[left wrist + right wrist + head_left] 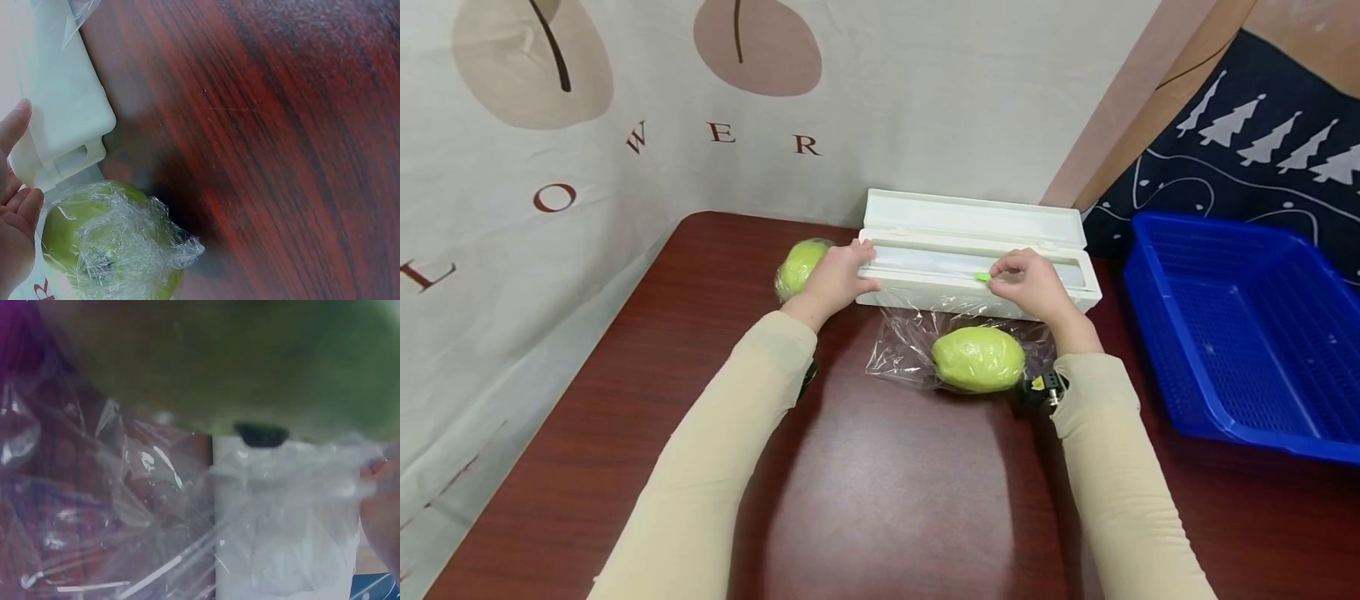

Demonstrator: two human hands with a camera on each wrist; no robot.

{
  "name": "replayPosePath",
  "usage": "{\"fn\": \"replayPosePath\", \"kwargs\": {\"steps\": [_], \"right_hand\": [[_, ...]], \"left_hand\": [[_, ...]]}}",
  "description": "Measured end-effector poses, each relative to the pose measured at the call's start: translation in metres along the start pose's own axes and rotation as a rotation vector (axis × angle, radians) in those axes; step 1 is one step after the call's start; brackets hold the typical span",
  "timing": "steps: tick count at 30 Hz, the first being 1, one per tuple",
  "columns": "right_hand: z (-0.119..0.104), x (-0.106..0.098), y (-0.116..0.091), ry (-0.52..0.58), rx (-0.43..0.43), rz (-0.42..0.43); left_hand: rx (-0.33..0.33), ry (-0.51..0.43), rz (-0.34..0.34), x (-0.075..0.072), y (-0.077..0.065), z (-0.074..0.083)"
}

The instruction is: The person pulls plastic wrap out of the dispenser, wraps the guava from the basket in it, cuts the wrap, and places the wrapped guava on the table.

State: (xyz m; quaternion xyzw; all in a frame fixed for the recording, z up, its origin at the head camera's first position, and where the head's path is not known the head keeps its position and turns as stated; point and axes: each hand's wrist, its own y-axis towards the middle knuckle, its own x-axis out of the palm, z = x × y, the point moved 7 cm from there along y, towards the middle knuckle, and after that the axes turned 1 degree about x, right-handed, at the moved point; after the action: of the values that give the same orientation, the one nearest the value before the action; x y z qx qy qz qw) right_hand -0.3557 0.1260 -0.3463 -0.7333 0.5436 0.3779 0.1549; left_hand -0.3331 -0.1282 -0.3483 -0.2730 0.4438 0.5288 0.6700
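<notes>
A long white cling film dispenser (895, 293) lies with its lid (973, 218) raised, a roll of film inside. My left hand (838, 279) grips its left end, the thumb at the front and the fingers over the top. With thumb and fingertips, my right hand (1030, 282) pinches the small bright-green slide cutter (982, 277) on the front rail. Clear film (898, 350) spreads from the box onto the table, with a yellow-green fruit (979, 358) on it. Close up in the right wrist view, that fruit (250, 362) hides much of the scene.
Beside my left hand sits another green fruit (112, 244), wrapped in crinkled film. A blue plastic basket (1195, 417) stands at the right of the dark red wooden table (880, 500). Behind the dispenser hangs a printed cloth (925, 108).
</notes>
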Motion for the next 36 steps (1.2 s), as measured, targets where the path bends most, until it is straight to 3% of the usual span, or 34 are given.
{"fn": "replayPosePath", "kwargs": {"steps": [12,19,23,36], "right_hand": [[0.006,-0.008,-0.006,-0.002,0.0,-0.004],[0.021,-0.025,-0.014,-0.041,0.027,0.068],[0.025,-0.028,-0.017,-0.053,0.033,0.065],[0.031,-0.04,-0.023,-0.085,0.023,0.089]], "left_hand": [[-0.003,0.007,-0.007,0.002,0.002,0.005],[-0.018,0.021,-0.004,-0.001,-0.001,0.0],[-0.036,0.019,-0.01,-0.001,-0.002,-0.003],[-0.014,-0.005,0.012,-0.001,-0.001,0.003]]}}
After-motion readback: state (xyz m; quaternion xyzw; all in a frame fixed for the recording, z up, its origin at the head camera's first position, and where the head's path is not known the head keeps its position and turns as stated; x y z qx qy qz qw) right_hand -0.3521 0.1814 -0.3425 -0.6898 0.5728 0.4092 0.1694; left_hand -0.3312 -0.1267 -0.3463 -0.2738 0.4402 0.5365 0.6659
